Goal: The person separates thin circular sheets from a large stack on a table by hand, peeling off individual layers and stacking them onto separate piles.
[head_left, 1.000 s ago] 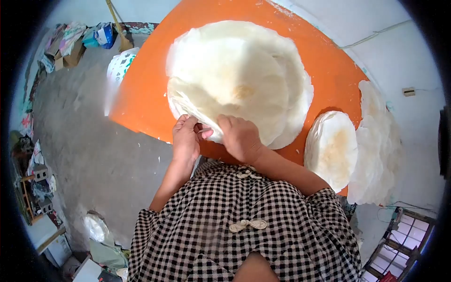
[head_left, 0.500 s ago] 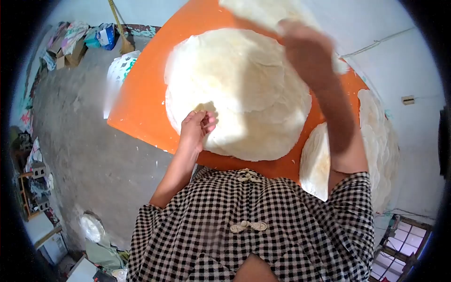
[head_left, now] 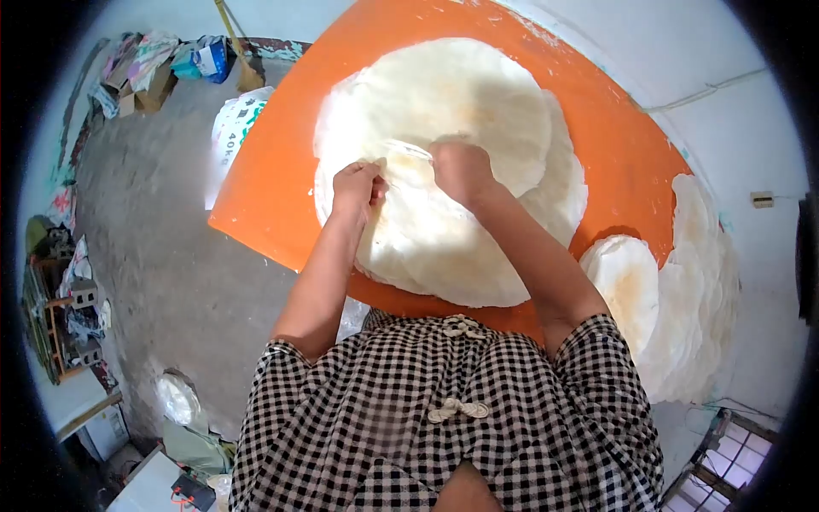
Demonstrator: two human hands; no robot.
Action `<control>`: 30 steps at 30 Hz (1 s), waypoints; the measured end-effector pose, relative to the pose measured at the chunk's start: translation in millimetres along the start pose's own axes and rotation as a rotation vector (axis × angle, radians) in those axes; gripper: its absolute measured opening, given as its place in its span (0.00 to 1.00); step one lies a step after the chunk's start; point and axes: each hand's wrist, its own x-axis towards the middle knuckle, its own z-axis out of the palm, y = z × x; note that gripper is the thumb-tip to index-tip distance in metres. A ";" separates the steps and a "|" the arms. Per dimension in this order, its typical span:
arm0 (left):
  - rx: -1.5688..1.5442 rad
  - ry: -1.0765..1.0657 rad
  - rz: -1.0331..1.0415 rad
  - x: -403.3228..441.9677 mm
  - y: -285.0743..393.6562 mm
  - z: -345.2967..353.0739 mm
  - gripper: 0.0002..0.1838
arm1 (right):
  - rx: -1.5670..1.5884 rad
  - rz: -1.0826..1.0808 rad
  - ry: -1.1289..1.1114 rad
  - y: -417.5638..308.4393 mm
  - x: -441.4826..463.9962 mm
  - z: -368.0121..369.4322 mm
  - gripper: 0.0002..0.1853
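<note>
A large, thin, round flatbread (head_left: 452, 85) lies on top of other pale flatbreads (head_left: 559, 205) on the orange tabletop (head_left: 623, 145). At its near edge my left hand (head_left: 357, 189) is closed in a pinch, thumb against the fingers. To its right, my right hand (head_left: 462, 173) is closed in a fist on the same near edge, knuckles up. Between the two hands a bit of the edge is raised in a small fold. My fingertips are partly hidden.
A folded pale flatbread stack (head_left: 627, 282) sits at the table's near right, beside many overlapping thin sheets (head_left: 699, 299). A printed white sack (head_left: 232, 136) is left of the table. Across the floor (head_left: 171, 230) stand a broom (head_left: 247, 77) and cardboard boxes (head_left: 153, 90).
My right hand has come from the far right back toward me, bringing a flatbread from the far side onto the pile. My left hand stays near the pile's left edge.
</note>
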 end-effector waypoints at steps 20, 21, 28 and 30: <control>-0.234 -0.065 0.078 -20.5 14.5 20.8 0.04 | -0.088 0.000 0.098 -4.4 -22.4 27.1 0.13; -0.244 -0.075 0.088 -23.4 15.6 22.6 0.04 | -0.060 0.107 -0.033 2.4 -12.1 14.2 0.13; 0.077 -0.069 0.114 -81.7 -49.5 -6.2 0.08 | -0.318 0.086 0.328 59.7 29.5 -179.2 0.09; 0.004 -0.091 0.095 -88.6 -74.6 -12.4 0.08 | -0.528 0.020 0.405 35.4 6.3 -193.7 0.06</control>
